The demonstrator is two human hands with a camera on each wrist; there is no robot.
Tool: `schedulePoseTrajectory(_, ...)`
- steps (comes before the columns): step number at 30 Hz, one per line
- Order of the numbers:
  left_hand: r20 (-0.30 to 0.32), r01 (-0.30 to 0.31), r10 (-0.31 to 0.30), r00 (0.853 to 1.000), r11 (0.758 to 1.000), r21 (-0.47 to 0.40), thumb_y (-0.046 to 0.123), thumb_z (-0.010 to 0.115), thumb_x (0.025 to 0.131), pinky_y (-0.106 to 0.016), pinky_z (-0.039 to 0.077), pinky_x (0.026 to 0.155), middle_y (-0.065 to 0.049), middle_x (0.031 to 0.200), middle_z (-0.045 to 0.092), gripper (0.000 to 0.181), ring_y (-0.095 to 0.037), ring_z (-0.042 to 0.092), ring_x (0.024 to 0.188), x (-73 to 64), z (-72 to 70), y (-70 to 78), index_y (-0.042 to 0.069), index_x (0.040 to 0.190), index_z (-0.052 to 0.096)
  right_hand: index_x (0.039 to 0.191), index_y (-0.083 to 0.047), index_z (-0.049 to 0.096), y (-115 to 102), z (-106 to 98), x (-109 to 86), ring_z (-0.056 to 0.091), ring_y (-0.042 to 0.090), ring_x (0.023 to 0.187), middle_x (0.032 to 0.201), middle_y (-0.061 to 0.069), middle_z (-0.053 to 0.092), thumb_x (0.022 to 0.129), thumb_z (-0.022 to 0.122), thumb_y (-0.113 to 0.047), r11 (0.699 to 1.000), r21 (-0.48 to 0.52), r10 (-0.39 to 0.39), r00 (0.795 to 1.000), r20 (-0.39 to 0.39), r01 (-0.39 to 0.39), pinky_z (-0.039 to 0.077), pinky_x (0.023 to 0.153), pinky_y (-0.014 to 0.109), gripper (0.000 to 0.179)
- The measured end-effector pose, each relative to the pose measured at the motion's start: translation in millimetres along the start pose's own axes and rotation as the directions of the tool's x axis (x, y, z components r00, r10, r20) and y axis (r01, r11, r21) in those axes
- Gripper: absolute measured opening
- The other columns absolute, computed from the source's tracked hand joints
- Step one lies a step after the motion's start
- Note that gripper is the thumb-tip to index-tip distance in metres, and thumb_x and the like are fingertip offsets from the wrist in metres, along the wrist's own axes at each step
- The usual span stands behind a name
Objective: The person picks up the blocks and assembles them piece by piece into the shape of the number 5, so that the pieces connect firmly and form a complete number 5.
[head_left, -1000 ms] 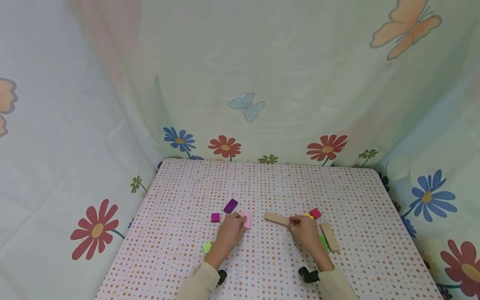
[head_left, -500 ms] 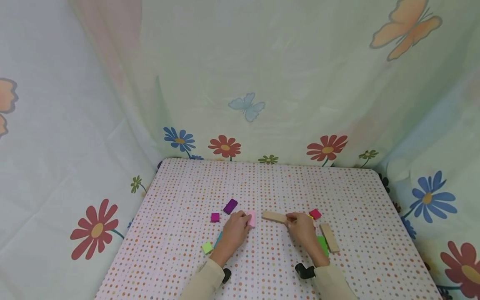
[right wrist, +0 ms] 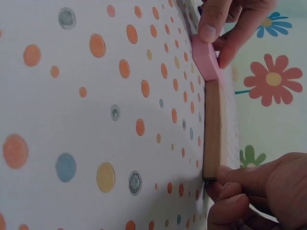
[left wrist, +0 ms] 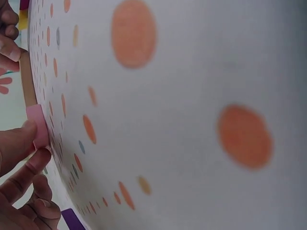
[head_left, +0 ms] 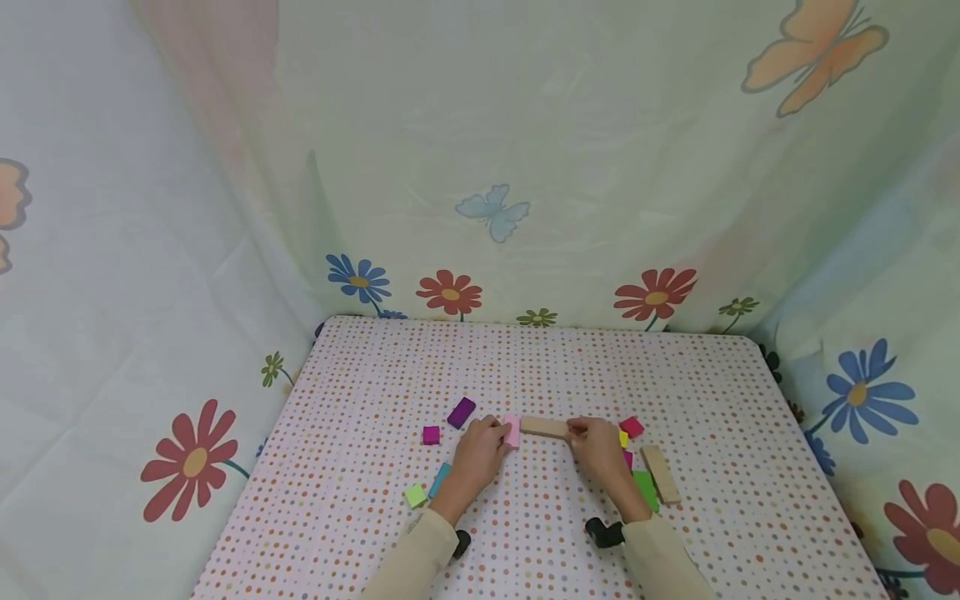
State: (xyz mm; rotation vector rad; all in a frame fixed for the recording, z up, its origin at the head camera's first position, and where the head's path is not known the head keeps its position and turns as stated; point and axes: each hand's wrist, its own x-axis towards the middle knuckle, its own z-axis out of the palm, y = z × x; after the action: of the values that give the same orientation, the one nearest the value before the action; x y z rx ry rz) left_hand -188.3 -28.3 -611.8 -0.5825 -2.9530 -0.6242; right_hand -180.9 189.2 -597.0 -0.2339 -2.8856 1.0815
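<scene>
Nearest me are my two pale sleeves (head_left: 412,554), with a black device (head_left: 461,543) at my left wrist and another black device (head_left: 603,533) at my right. A little beyond, on my left, the light green block (head_left: 415,496) lies just beside the blue block (head_left: 439,480). On my right, the green block (head_left: 646,490) lies beside a loose wooden plank (head_left: 661,474). A magenta block (head_left: 627,458) partly shows past my right hand (head_left: 598,450), and so does a yellow block (head_left: 623,438).

My left hand (head_left: 480,454) pinches the pink block (head_left: 512,431) between thumb and fingers. My right pinches one end of the long wooden plank (head_left: 543,427), whose other end meets the pink block (the two seem to touch), in front of me on the dotted tabletop (head_left: 547,367).

Left of my left hand sits the magenta cube (head_left: 431,435); beyond my right, the red block (head_left: 632,427). Farther out, the purple block (head_left: 462,412) lies slantwise. Behind the tabletop hangs a curtain (head_left: 390,200) printed with flowers and butterflies.
</scene>
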Motion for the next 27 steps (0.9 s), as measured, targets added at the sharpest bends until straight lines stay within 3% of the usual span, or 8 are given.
schedulePoseTrajectory(9,0.026,0.051,-0.051,0.998,0.999,0.008,0.025,0.074,0.100,-0.030,0.057,0.081,-0.005,0.123,0.071,0.035,-0.021,0.063,0.101,4.3,0.5,1.1,0.014,0.133,0.075,0.126,0.006,0.072,-4,1,5.6,0.070,0.027,0.092,0.112,0.022,0.075,0.099,0.070,-0.002,0.999,-0.014,0.049,0.998,0.032,-0.049,0.062,0.079,0.038,0.028)
schedulePoseTrajectory(13,0.038,0.059,-0.059,0.998,0.998,0.000,0.024,0.074,0.100,-0.031,0.058,0.084,-0.006,0.126,0.071,0.035,-0.022,0.064,0.103,5.8,-2.0,3.2,0.013,0.133,0.075,0.126,0.006,0.072,-3,0,9.6,0.069,0.025,0.089,0.112,0.022,0.075,0.100,0.069,-0.003,0.999,-0.023,0.035,0.999,0.039,-0.034,0.060,0.075,0.036,0.028)
schedulePoseTrajectory(20,0.043,0.060,-0.060,0.997,0.998,0.005,0.023,0.074,0.100,-0.027,0.056,0.078,-0.005,0.124,0.071,0.036,-0.020,0.062,0.100,9.3,-2.6,3.0,0.014,0.135,0.074,0.128,0.004,0.072,-3,2,14.1,0.070,0.027,0.094,0.114,0.020,0.075,0.100,0.069,-0.004,0.998,-0.028,0.050,0.998,0.030,-0.049,0.061,0.080,0.039,0.029)
schedulePoseTrajectory(27,0.042,0.059,-0.060,0.997,0.997,0.041,0.024,0.072,0.102,-0.030,0.057,0.078,-0.005,0.123,0.071,0.037,-0.020,0.062,0.100,13.0,0.0,2.9,0.016,0.137,0.073,0.126,0.005,0.072,0,4,15.3,0.071,0.030,0.096,0.112,0.021,0.075,0.099,0.070,-0.003,0.999,-0.036,0.004,1.000,0.002,-0.004,0.061,0.082,0.042,0.028)
